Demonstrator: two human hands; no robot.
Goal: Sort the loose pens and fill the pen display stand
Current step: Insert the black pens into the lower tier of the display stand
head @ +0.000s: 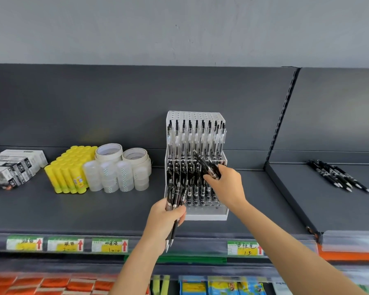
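Head view: right hand [226, 184] pinches a black pen [205, 165] over the stand [207, 216]; left hand [166, 218], at seven o'clock, grips spare pens [175, 201]. Next, likely seating it in an empty hole.

At centre frame the pen display stand [207, 216] was white, its pens [192, 177] black; left of it, glue sticks [67, 173] were yellow.
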